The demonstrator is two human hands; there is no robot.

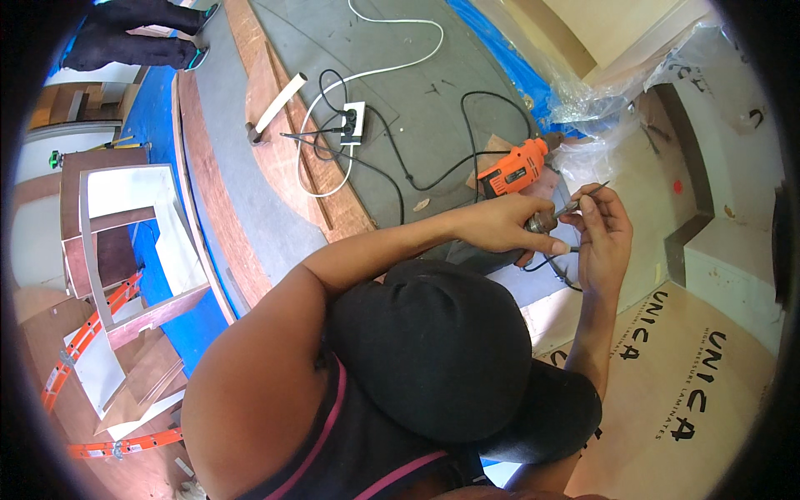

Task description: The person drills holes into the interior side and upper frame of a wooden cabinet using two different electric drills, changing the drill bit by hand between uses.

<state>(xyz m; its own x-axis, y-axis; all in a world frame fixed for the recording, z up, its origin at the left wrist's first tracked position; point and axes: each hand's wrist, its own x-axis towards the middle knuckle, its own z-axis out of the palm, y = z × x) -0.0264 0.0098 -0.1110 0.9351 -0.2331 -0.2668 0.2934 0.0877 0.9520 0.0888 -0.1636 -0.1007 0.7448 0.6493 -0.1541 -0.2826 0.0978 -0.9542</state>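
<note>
My left hand (504, 227) is closed round a dark tool (540, 222) with a silvery round end; most of its body is hidden under the fingers. Facing it, my right hand (602, 237) pinches a thin pointed metal piece (593, 192) between thumb and fingers. That piece slants across to the tool's silvery end; I cannot make out whether they are joined. Just beyond my left hand, an orange power drill (512, 169) lies on its side on the grey surface. A black cord (567, 279) loops below my hands.
A white power strip (353, 123) with black and white cables lies left of the drill. Beside it, a hammer (279, 108) rests near curved wooden strips (275, 75). Clear plastic sheeting (600, 108) and a printed beige board (692, 358) are rightward. Another person's legs (133, 37) show far left.
</note>
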